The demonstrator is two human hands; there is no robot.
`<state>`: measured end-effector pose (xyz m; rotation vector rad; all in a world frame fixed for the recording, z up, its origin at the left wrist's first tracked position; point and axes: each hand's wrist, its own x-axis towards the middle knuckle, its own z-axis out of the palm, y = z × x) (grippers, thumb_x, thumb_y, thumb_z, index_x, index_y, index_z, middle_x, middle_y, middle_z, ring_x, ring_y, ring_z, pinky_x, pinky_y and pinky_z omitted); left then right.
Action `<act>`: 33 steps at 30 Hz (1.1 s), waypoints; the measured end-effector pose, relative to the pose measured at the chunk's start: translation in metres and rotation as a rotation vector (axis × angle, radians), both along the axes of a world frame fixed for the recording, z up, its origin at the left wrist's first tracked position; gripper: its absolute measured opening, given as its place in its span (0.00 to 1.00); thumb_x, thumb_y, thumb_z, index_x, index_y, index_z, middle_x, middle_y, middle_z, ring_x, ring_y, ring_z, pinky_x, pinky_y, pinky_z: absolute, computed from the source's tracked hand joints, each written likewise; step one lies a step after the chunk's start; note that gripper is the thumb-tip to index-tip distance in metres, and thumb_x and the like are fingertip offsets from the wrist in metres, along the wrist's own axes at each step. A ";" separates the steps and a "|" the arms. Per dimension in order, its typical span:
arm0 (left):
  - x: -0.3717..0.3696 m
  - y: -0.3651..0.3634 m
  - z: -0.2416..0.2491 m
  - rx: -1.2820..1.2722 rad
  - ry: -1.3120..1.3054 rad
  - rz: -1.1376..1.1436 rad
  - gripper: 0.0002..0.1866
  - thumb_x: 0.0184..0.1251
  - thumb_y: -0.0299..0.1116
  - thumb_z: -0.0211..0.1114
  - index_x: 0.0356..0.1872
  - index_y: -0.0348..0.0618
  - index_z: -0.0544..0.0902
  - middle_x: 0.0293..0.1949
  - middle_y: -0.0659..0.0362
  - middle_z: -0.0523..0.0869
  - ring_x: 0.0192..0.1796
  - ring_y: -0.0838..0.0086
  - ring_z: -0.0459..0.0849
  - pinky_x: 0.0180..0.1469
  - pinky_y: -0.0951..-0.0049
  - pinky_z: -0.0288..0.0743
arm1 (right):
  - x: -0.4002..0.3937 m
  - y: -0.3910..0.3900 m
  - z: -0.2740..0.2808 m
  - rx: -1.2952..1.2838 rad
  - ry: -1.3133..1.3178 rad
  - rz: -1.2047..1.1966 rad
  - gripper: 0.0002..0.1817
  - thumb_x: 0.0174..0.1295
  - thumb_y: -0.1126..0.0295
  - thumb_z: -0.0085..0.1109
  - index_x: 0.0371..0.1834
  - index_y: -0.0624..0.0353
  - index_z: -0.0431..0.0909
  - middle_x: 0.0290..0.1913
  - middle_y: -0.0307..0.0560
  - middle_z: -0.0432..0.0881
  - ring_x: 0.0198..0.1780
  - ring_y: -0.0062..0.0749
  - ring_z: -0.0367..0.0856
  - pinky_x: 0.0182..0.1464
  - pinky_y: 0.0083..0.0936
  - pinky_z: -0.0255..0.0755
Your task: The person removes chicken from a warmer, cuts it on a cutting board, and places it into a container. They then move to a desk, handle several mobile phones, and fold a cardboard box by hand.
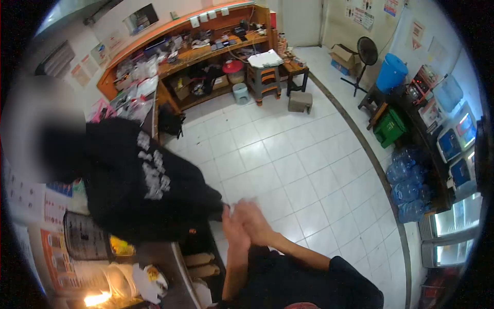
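"Head view: left hand (235, 230) and right hand (251, 222) overlapped, low centre, above white floor (280, 154). Right one motion-blurred."

"State of the grip?"

"Could not tell for either. No held object visible; the overlap could have hidden something small."

"Nearest thing?"

"Black sleeve (198, 201) of a co-worker (139, 175). Its end was just beside the left hand; contact unclear."

"How would it have handled?"

"My judgement: cloth, so soft, light, slack, hardly fragile, unlikely to slip. Best hold probably at the loose end, a pinch of fabric clear of the arm inside."

"Surroundings?"

"Dark tabletop (157, 252) at lower left, near the sleeve. Blue bottles (406, 185) stood well apart, off to the right."
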<state>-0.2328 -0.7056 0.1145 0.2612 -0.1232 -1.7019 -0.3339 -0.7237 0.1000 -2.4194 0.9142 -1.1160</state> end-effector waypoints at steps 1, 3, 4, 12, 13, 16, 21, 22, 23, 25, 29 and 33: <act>-0.016 -0.041 0.021 -0.093 -0.452 0.103 0.32 0.78 0.53 0.37 0.75 0.47 0.59 0.75 0.51 0.60 0.77 0.56 0.54 0.75 0.46 0.47 | -0.007 -0.033 -0.056 0.310 -0.196 -0.202 0.26 0.64 0.67 0.57 0.67 0.55 0.71 0.69 0.54 0.70 0.69 0.50 0.66 0.70 0.42 0.58; -0.048 -0.119 0.048 -0.178 -1.119 0.325 0.33 0.77 0.55 0.37 0.75 0.48 0.59 0.76 0.51 0.58 0.78 0.56 0.52 0.75 0.46 0.47 | -0.032 -0.104 -0.095 0.569 -0.387 -0.404 0.25 0.67 0.68 0.54 0.68 0.56 0.69 0.69 0.54 0.68 0.69 0.47 0.67 0.70 0.40 0.60; -0.064 -0.153 0.033 -0.240 -1.172 0.353 0.34 0.76 0.57 0.36 0.76 0.49 0.58 0.76 0.50 0.57 0.78 0.55 0.52 0.75 0.46 0.47 | -0.040 -0.138 -0.102 0.885 -0.806 -0.258 0.25 0.69 0.67 0.53 0.69 0.57 0.67 0.70 0.53 0.68 0.69 0.44 0.67 0.70 0.39 0.60; -0.122 -0.442 -0.068 0.133 0.137 -0.605 0.40 0.71 0.68 0.36 0.78 0.56 0.53 0.78 0.47 0.51 0.78 0.50 0.52 0.74 0.40 0.46 | -0.103 -0.392 0.053 0.102 -0.055 -0.405 0.31 0.57 0.68 0.64 0.66 0.57 0.71 0.70 0.58 0.67 0.68 0.54 0.65 0.69 0.48 0.58; -0.125 -0.479 -0.062 0.131 0.183 -0.668 0.41 0.70 0.69 0.35 0.78 0.57 0.52 0.78 0.47 0.51 0.78 0.49 0.52 0.74 0.39 0.46 | -0.114 -0.429 0.009 0.047 0.004 -0.359 0.30 0.52 0.66 0.67 0.62 0.57 0.75 0.69 0.59 0.68 0.65 0.61 0.66 0.68 0.55 0.57; -0.125 -0.598 -0.014 -0.013 -0.480 -0.425 0.43 0.70 0.70 0.37 0.78 0.56 0.51 0.77 0.46 0.52 0.76 0.48 0.55 0.72 0.37 0.50 | -0.178 -0.523 -0.063 0.236 0.045 -0.601 0.29 0.52 0.62 0.66 0.59 0.58 0.77 0.68 0.61 0.68 0.66 0.61 0.65 0.67 0.55 0.57; -0.115 -0.778 -0.019 -0.086 -0.507 -0.222 0.37 0.73 0.60 0.42 0.75 0.48 0.59 0.70 0.49 0.69 0.71 0.57 0.66 0.70 0.49 0.58 | -0.324 -0.643 -0.282 0.916 0.124 -0.932 0.30 0.53 0.55 0.68 0.57 0.60 0.79 0.51 0.62 0.83 0.55 0.55 0.80 0.59 0.44 0.72; -0.115 -0.810 -0.041 -0.058 -0.739 -0.183 0.36 0.73 0.58 0.43 0.75 0.46 0.60 0.70 0.48 0.69 0.70 0.56 0.67 0.70 0.51 0.59 | -0.341 -0.676 -0.301 0.847 0.168 -0.908 0.29 0.53 0.55 0.69 0.56 0.61 0.79 0.46 0.61 0.84 0.51 0.54 0.82 0.56 0.42 0.75; -0.117 -0.841 -0.065 -0.042 -0.740 -0.166 0.36 0.73 0.58 0.43 0.75 0.46 0.60 0.70 0.48 0.69 0.70 0.56 0.67 0.70 0.51 0.59 | -0.357 -0.715 -0.313 0.774 0.202 -0.884 0.29 0.52 0.55 0.69 0.54 0.62 0.80 0.42 0.60 0.86 0.46 0.54 0.84 0.52 0.41 0.77; -0.112 -0.881 -0.116 0.316 -0.615 -0.239 0.33 0.74 0.53 0.45 0.73 0.45 0.62 0.68 0.47 0.71 0.68 0.56 0.70 0.68 0.52 0.64 | -0.377 -0.811 -0.312 0.765 0.178 -0.883 0.30 0.50 0.54 0.71 0.53 0.63 0.80 0.44 0.59 0.85 0.46 0.53 0.84 0.51 0.41 0.77; -0.125 -0.936 -0.123 0.512 -0.699 -0.149 0.30 0.74 0.51 0.47 0.69 0.43 0.68 0.66 0.47 0.73 0.64 0.56 0.74 0.65 0.52 0.68 | -0.398 -1.027 -0.302 0.636 0.181 -0.799 0.28 0.49 0.58 0.70 0.51 0.64 0.79 0.41 0.61 0.84 0.45 0.55 0.82 0.49 0.44 0.75; -0.130 -0.997 -0.144 0.692 -0.791 -0.006 0.29 0.72 0.49 0.50 0.67 0.42 0.70 0.63 0.46 0.75 0.62 0.55 0.75 0.64 0.53 0.70 | -0.404 -1.238 -0.290 0.746 0.194 -0.772 0.29 0.48 0.60 0.70 0.50 0.68 0.78 0.45 0.67 0.82 0.51 0.59 0.80 0.55 0.45 0.73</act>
